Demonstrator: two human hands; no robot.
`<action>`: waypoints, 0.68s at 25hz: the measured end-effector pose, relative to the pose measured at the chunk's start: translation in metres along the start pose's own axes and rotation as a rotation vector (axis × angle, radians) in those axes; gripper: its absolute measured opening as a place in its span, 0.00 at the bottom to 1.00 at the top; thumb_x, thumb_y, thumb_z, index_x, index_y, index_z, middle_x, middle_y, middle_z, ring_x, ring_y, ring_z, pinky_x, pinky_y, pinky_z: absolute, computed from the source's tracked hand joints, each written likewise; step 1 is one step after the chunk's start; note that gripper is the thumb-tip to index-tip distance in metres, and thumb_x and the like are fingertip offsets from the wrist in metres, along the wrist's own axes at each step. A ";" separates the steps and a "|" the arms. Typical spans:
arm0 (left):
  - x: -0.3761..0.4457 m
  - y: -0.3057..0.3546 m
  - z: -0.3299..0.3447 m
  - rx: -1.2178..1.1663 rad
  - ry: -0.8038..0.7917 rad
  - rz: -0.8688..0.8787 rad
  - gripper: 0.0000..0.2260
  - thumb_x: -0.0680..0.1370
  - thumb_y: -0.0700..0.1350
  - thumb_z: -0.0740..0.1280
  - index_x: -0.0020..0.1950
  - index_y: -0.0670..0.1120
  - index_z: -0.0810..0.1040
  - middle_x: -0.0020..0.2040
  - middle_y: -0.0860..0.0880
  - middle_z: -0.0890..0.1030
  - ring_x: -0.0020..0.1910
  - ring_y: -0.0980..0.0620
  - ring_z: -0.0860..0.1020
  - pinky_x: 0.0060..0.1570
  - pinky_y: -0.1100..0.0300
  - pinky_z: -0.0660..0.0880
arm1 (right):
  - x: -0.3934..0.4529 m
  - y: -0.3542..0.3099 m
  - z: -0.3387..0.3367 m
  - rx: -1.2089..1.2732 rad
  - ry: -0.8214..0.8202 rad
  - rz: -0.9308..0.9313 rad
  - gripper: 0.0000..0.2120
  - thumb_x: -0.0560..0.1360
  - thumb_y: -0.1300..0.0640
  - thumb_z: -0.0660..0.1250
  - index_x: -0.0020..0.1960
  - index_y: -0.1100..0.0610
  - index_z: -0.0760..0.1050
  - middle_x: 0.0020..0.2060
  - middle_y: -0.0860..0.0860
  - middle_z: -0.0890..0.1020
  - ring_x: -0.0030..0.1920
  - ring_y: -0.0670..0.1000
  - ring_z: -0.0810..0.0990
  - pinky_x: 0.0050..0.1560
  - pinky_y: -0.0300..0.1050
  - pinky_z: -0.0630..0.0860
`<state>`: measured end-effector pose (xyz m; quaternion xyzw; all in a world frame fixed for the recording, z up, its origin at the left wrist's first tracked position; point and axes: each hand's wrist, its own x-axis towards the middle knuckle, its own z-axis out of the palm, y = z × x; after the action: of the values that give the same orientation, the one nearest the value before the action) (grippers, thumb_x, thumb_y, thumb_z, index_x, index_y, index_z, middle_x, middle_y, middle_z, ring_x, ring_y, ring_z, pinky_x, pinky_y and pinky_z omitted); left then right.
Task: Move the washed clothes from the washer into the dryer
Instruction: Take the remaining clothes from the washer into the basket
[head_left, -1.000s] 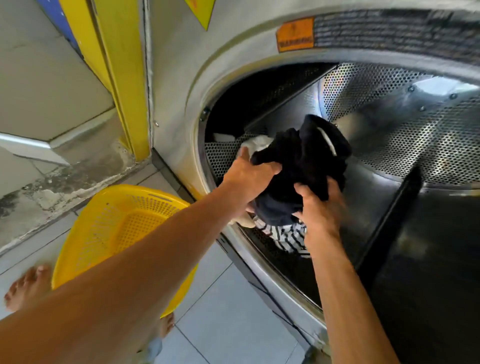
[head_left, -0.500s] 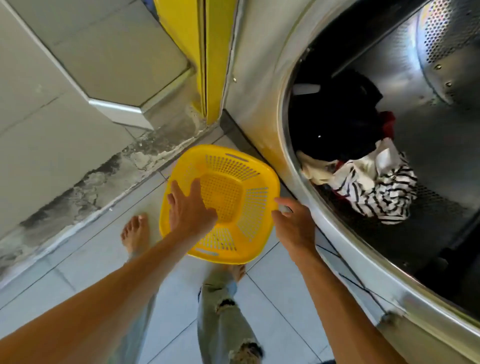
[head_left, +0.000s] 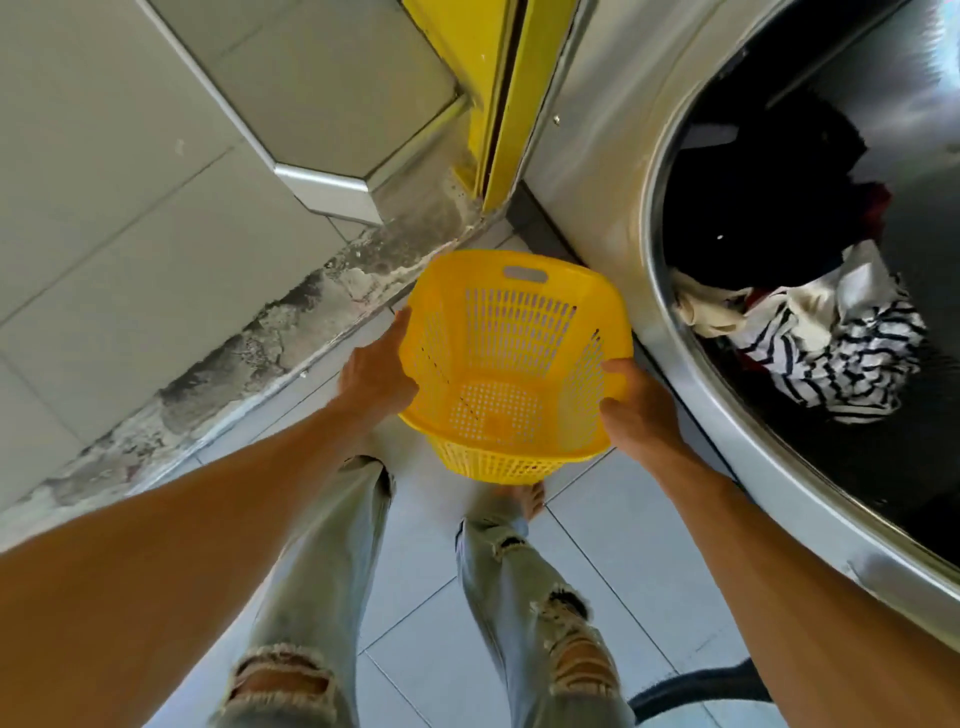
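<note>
A yellow perforated laundry basket (head_left: 514, 317) with nothing in it hangs above the floor in front of the machine. My left hand (head_left: 376, 371) grips its left rim and my right hand (head_left: 636, 410) grips its right rim. To the right, the open steel drum (head_left: 644, 291) holds a heap of clothes: a black garment (head_left: 769, 208), a white piece (head_left: 701, 309) and a black-and-white striped garment (head_left: 852, 358).
A tiled wall with a stained concrete base (head_left: 270, 343) runs along the left. A yellow frame (head_left: 498, 88) stands beside the machine. My legs in torn jeans (head_left: 524, 587) and a bare foot (head_left: 524, 499) are on the grey tiled floor below the basket.
A second ago both hands held a black garment inside the drum. They let it go, reached down to the basket, and now hold it by its rims, lifted and turned towards me.
</note>
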<state>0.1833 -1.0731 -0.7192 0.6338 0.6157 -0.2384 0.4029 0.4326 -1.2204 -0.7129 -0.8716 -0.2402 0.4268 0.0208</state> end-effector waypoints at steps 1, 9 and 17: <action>-0.013 0.000 -0.014 -0.025 -0.027 -0.017 0.43 0.71 0.35 0.64 0.77 0.65 0.49 0.55 0.41 0.79 0.35 0.45 0.78 0.31 0.53 0.78 | -0.013 -0.011 -0.015 0.004 -0.006 0.007 0.23 0.75 0.64 0.62 0.67 0.48 0.74 0.58 0.58 0.80 0.47 0.58 0.77 0.40 0.40 0.70; -0.185 -0.024 -0.146 -0.484 -0.141 -0.060 0.39 0.76 0.30 0.61 0.78 0.61 0.53 0.77 0.40 0.60 0.37 0.49 0.78 0.29 0.56 0.81 | -0.153 -0.114 -0.121 -0.115 -0.216 -0.103 0.28 0.76 0.62 0.61 0.73 0.45 0.68 0.64 0.57 0.77 0.46 0.58 0.80 0.33 0.43 0.76; -0.278 -0.096 -0.208 -0.625 0.180 -0.050 0.38 0.76 0.34 0.65 0.77 0.63 0.54 0.61 0.34 0.74 0.32 0.44 0.79 0.29 0.53 0.81 | -0.232 -0.231 -0.143 -0.466 -0.103 -0.512 0.33 0.79 0.62 0.57 0.81 0.51 0.51 0.73 0.62 0.69 0.64 0.62 0.76 0.54 0.50 0.76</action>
<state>0.0141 -1.0777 -0.4010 0.4826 0.7076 0.0095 0.5161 0.3273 -1.0935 -0.3964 -0.7417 -0.5427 0.3848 -0.0846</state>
